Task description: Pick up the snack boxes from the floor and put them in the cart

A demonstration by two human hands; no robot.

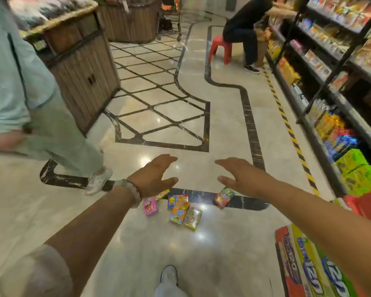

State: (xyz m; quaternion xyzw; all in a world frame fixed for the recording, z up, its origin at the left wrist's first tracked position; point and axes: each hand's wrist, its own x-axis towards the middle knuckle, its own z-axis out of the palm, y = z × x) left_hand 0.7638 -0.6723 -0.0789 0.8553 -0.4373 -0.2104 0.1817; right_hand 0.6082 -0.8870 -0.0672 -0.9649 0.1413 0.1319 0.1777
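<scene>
While snack boxes [181,205] lie on floor [223,125] | left hand [155,175], right hand [242,177] spread, empty

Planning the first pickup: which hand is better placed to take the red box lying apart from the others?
Probably the right hand: it is open and appears directly above the red box. The left hand, also open, appears over the pink box.

Left hand [156,175] and right hand [242,176] reach out, fingers [169,157] spread, above six snack boxes [181,205] scattered on the marble floor [223,125].
</scene>
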